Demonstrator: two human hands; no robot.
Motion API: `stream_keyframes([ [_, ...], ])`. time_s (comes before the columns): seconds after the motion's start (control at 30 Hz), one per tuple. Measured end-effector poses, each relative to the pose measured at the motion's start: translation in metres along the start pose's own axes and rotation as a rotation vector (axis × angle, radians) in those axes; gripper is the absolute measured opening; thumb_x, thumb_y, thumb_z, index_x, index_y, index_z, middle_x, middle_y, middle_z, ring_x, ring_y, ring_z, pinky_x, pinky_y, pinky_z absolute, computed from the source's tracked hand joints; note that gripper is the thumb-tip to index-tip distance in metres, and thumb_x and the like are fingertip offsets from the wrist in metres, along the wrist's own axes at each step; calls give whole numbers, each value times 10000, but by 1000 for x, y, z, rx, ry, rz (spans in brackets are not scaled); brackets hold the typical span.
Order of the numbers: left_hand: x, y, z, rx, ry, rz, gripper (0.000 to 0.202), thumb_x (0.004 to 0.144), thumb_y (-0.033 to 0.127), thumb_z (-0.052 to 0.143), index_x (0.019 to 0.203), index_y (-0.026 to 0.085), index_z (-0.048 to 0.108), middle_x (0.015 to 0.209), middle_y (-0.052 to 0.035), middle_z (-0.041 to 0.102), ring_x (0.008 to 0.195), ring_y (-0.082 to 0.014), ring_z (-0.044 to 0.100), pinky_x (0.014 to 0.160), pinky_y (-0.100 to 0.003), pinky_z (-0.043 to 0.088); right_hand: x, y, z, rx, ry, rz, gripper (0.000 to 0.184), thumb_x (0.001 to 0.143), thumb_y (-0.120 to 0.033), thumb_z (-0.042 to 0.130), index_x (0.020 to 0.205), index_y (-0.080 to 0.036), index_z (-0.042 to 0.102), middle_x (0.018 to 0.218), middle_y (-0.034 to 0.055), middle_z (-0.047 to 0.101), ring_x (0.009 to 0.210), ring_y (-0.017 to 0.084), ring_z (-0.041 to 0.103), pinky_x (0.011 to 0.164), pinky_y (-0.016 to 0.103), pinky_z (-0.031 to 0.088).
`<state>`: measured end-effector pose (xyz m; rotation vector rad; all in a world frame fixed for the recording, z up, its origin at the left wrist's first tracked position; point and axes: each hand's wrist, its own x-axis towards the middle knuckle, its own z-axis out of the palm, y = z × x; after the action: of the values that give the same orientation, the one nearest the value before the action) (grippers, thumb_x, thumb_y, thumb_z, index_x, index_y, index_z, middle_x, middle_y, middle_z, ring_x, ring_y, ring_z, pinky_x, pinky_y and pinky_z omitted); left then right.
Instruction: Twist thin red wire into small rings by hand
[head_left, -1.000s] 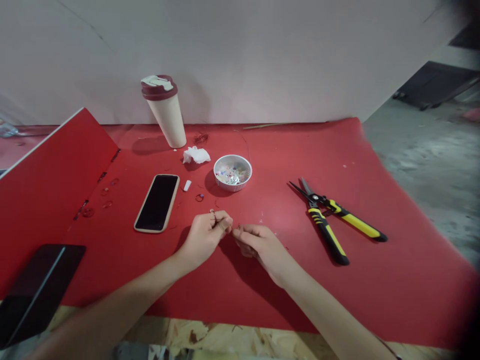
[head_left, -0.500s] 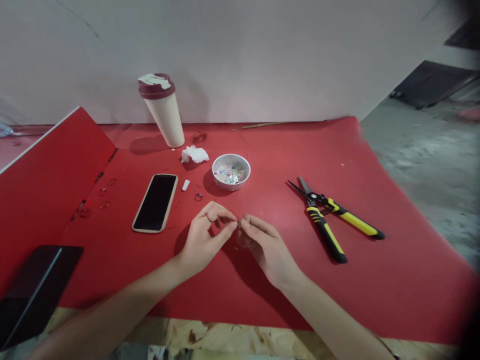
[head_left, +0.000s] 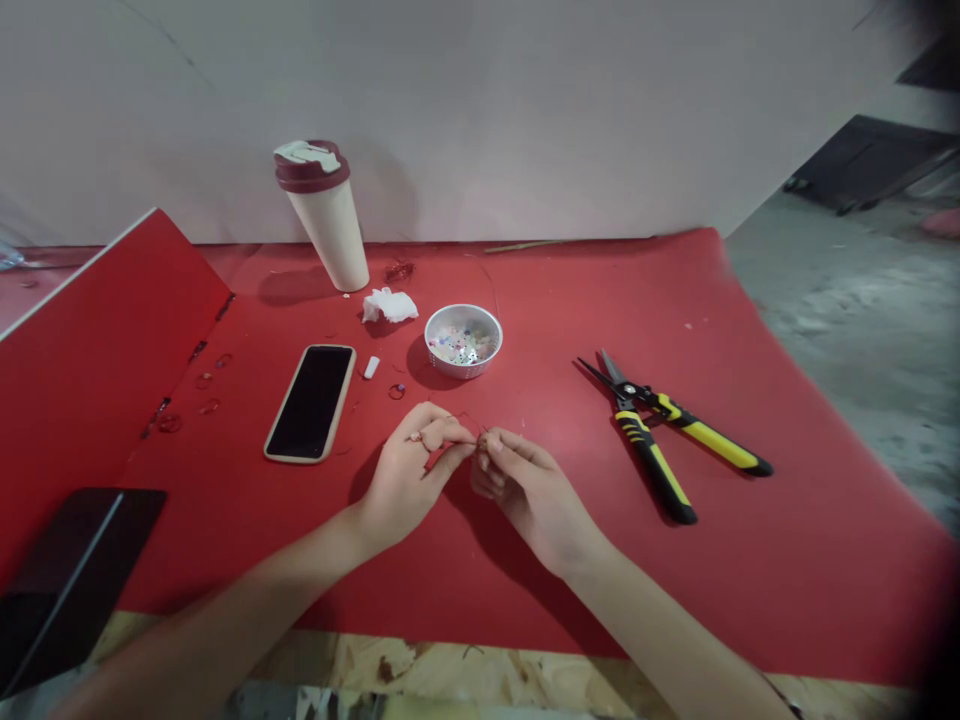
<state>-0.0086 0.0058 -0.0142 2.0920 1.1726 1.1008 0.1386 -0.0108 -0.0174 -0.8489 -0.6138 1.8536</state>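
Note:
My left hand [head_left: 414, 468] and my right hand [head_left: 529, 490] meet fingertip to fingertip above the red mat [head_left: 525, 560], just in front of a small white bowl of mixed beads [head_left: 463, 340]. Both pinch a thin piece of red wire [head_left: 472, 428] between thumb and forefinger; it is barely visible against the mat. The left hand wears a small ring. A tiny wire ring [head_left: 396, 391] lies on the mat between the phone and the bowl.
A phone [head_left: 312, 401] lies face up left of my hands. Yellow-and-black cutters [head_left: 660, 440] rest to the right. A cream cup with a maroon lid [head_left: 324, 212] and a crumpled tissue [head_left: 388, 305] sit behind. A raised red board [head_left: 97, 350] and a dark tablet [head_left: 67, 580] occupy the left.
The left hand went from a loose fist to a pinch with fingers curved forward. Both hands shifted slightly away from me and their fingertips now touch.

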Motion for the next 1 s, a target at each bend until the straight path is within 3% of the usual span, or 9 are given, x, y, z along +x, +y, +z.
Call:
stream_keyframes([
  [0.27, -1, -1, -1, 88, 70, 166, 114, 845, 104, 522, 771, 179, 564, 755, 3, 544, 715, -103, 544, 676, -208, 473, -2, -2, 1, -141, -15, -24, 297, 793, -362, 632, 606, -174, 498, 553, -51, 361, 535, 90, 302, 533, 259, 239],
  [0.5, 0, 0, 1, 111, 103, 181, 157, 850, 94, 497, 721, 177, 532, 707, 8, 525, 670, -109, 529, 637, -234, 454, -2, 2, 1, -224, 2, -53, 339, 800, -399, 612, 593, -181, 455, 551, -52, 361, 542, 95, 293, 535, 270, 217],
  [0.8, -4, 2, 2, 218, 191, 189, 168, 837, 99, 497, 702, 198, 517, 632, 25, 569, 611, -123, 502, 695, -313, 394, -4, 3, 7, -282, 34, -64, 347, 796, -409, 609, 584, -187, 447, 545, -44, 393, 546, 101, 323, 534, 263, 254],
  [1.0, -5, 5, 3, 240, 216, 207, 181, 810, 64, 494, 692, 201, 483, 584, 44, 559, 579, -122, 491, 737, -339, 365, -5, 3, 8, -205, 35, -12, 341, 768, -411, 642, 585, -180, 470, 556, -39, 428, 541, 95, 346, 532, 254, 264],
])
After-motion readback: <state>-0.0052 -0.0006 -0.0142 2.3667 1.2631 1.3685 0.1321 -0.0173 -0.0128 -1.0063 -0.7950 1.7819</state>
